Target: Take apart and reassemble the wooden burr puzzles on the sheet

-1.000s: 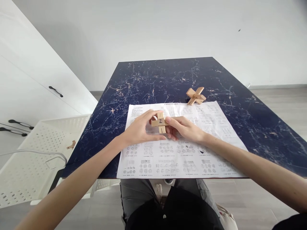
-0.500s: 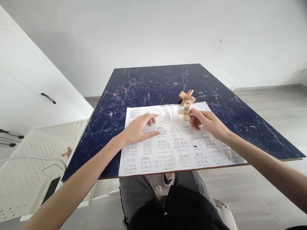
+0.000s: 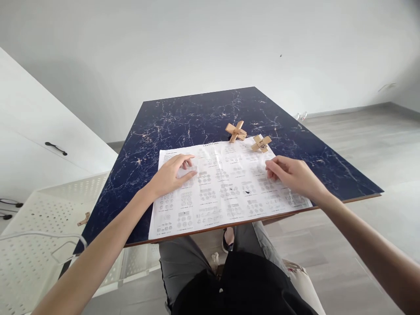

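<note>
Over the left part of a printed paper sheet (image 3: 210,175) rests my left hand (image 3: 170,175), its thumb and fingers apart with nothing between them. My right hand (image 3: 290,175) is at the sheet's right edge. Its fingers are curled toward the thumb, and I see nothing in them. Just beyond that hand, a wooden cross-shaped puzzle (image 3: 261,144) sits on the sheet's upper right corner, with a dark mark on its face. Another wooden interlocking puzzle (image 3: 236,131) stands to its left, at the sheet's top edge. Neither hand touches the puzzles.
The dark blue marbled table (image 3: 193,118) extends beyond the sheet toward the wall. At the left, lower than the tabletop, is a white perforated rack (image 3: 62,197) with a small wooden piece (image 3: 84,218) and a white cable (image 3: 42,235). A white cabinet (image 3: 29,118) stands behind it.
My right hand has let go of the wooden puzzle, which now sits on the sheet's corner, and has drawn back toward me. My left hand stays open over the sheet. The view has shifted.
</note>
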Tool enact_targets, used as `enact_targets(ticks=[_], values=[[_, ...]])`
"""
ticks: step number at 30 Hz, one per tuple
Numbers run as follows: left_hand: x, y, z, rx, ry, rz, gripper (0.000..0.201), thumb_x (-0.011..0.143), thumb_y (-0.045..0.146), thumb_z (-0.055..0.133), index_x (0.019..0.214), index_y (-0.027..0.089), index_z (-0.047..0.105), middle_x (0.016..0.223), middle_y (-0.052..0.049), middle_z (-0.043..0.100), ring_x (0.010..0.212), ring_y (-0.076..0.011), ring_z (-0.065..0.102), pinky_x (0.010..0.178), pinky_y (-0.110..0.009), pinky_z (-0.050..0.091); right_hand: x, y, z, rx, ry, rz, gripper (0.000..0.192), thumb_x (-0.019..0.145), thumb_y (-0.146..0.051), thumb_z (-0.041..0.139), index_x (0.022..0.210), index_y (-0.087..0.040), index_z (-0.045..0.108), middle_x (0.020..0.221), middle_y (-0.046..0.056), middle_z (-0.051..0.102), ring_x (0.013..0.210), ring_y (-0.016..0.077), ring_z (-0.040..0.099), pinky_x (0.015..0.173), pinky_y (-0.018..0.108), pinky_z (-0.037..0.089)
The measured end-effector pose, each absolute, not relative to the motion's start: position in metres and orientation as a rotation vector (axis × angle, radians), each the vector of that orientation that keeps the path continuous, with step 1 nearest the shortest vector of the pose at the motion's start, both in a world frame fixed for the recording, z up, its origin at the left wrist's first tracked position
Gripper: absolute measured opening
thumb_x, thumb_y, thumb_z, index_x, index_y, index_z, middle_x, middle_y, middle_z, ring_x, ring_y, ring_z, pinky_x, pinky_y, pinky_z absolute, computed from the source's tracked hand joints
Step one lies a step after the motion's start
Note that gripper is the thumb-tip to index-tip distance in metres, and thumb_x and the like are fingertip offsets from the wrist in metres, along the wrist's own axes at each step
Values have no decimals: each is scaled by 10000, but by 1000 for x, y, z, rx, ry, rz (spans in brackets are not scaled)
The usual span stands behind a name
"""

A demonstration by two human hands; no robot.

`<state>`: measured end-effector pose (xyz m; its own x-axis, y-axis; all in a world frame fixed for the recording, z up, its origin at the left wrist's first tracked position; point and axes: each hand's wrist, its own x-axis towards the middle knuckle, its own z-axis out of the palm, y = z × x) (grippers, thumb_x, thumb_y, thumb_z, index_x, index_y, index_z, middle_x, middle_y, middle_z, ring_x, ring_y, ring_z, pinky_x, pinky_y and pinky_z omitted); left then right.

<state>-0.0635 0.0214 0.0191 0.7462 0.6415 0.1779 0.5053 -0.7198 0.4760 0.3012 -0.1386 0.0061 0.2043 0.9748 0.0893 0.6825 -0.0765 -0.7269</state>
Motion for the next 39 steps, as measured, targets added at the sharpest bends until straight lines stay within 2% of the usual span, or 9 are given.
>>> enact_targets(ticks=[3,6,8,14,18,21,24,30,39], values=[[-70,13,22,2598,1003,430,577,1043,569,537,1504,225,487,1298,-120,667,1155,-304,653,1036,-506,537,291,-165,1,-1805,-1518,589,423,1042,-568,546,820,-234,679,786,49,762,714,223,687,652,322,465],[-81,-10,24,2609,1148,375,661,1040,571,552,1586,237,384,1451,-136,604,1356,-352,576,1159,-571,465,287,-179,-7,-1773,-1472,553,356,1039,-528,566,870,-240,688,802,45,757,700,225,659,625,325,444],[-88,-28,26,2587,1263,328,660,1032,600,556,1569,243,418,1545,-145,548,1442,-389,513,1186,-600,444,287,-181,-11,-1758,-1461,527,335,1041,-510,570,874,-243,683,782,39,741,677,220,636,616,327,439],[-95,-68,18,2556,1376,508,495,1044,579,549,1440,283,581,1467,-105,625,1367,-372,589,1192,-566,474,283,-175,-12,-1761,-1441,532,322,1042,-495,585,865,-244,683,703,12,682,572,179,524,570,325,397],[-95,-73,15,2424,1426,556,473,1037,589,559,1406,301,625,1495,-88,619,1356,-379,604,1139,-562,526,284,-176,-9,-1740,-1372,637,344,1055,-505,577,866,-241,693,775,35,724,630,189,581,547,310,391],[-95,-72,18,2287,1508,556,500,1022,613,565,1401,297,641,1507,-76,621,1352,-370,614,998,-462,618,285,-178,-7,-1742,-1320,674,335,1057,-500,579,877,-242,695,814,41,734,717,203,638,559,295,401],[-95,-72,21,2226,1527,567,492,1005,620,584,1367,297,671,1478,-63,651,1346,-350,625,916,-380,637,284,-179,-7,-1746,-1287,677,326,1053,-495,582,876,-244,690,828,42,737,773,213,664,576,289,416],[-97,-73,21,2158,1587,574,468,997,628,589,1332,317,690,1442,-31,687,1300,-323,662,1026,-398,591,281,-180,-8,-1762,-1283,657,312,1038,-500,602,877,-249,694,821,35,739,737,199,663,568,278,446],[-98,-75,20,2146,1614,600,452,993,623,594,1299,310,708,1400,-35,715,1287,-321,671,1003,-387,595,277,-182,-5,-1784,-1251,655,330,1038,-507,593,872,-241,695,828,41,744,706,192,648,548,281,434]])
